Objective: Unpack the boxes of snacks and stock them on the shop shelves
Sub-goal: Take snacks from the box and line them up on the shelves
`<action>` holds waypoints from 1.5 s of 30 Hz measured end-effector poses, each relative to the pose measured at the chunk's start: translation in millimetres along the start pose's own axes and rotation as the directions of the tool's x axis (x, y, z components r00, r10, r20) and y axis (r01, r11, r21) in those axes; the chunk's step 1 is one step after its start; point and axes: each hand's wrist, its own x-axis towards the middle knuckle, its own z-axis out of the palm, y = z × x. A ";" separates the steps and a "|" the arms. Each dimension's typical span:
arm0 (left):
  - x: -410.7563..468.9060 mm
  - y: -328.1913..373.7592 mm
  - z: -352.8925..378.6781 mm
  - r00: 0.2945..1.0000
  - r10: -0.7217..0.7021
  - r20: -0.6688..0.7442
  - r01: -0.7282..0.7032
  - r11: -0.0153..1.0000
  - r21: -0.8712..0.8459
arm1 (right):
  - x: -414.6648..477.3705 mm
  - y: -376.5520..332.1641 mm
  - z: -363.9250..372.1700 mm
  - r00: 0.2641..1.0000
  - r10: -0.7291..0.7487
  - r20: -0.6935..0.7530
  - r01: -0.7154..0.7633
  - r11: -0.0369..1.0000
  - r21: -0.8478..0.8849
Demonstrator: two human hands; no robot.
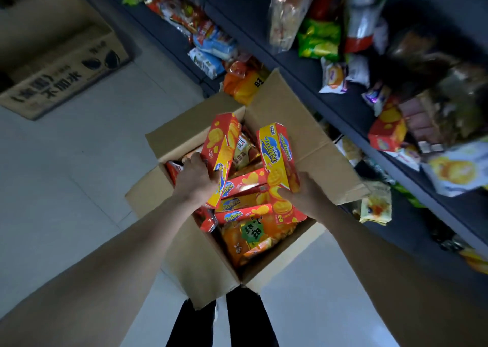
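Cardboard carton [200, 262] at our feet, one red biscuit box in each hand.
Our left hand [196, 178] has its fingers clasped round the left box [223, 151] at 11 o'clock; the right box [280, 156], at 1 o'clock, is gripped by our right hand [305, 192]. We should lift both clear of the flaps [266, 100], then swing to the shelves [340, 108] at 2 o'clock.

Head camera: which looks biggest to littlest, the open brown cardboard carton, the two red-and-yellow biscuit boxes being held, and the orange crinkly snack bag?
1. Open brown cardboard carton: largest.
2. Red-and-yellow biscuit box in the left hand and its twin in the right hand: alike, tied.
3. Orange crinkly snack bag: partly buried, so unsure.
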 end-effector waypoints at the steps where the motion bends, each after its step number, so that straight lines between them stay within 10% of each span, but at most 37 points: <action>1: -10.5 13.8 -15.6 1.000 0.029 -0.013 -0.029 1.000 0.000 | -20.2 -8.0 -14.2 1.000 -0.002 -0.030 0.002 1.000 -0.001; 14: -133.3 185.0 -232.2 0.879 0.404 -0.253 -0.415 0.910 0.011 | -251.3 -114.8 -207.2 0.865 -0.215 -0.454 0.181 0.976 -0.119; 28: -250.8 388.9 -336.7 0.588 0.709 -0.389 -0.757 0.652 0.044 | -433.9 -88.6 -388.5 0.324 -0.429 -0.843 0.098 0.902 -0.421; 36: -304.6 507.2 -348.0 0.425 0.816 -0.392 -0.841 0.516 0.163 | -508.9 -36.1 -519.5 0.135 -0.399 -0.907 -0.054 0.911 -0.409; 39: -316.3 543.5 -341.5 0.392 0.831 -0.395 -0.847 0.494 0.197 | -532.4 -12.8 -570.2 0.167 -0.349 -0.922 -0.135 0.918 -0.372; 45: -325.5 602.0 -321.7 0.381 0.843 -0.380 -0.825 0.496 0.271 | -517.8 24.2 -639.8 0.461 -0.328 -0.825 -0.308 0.812 -0.495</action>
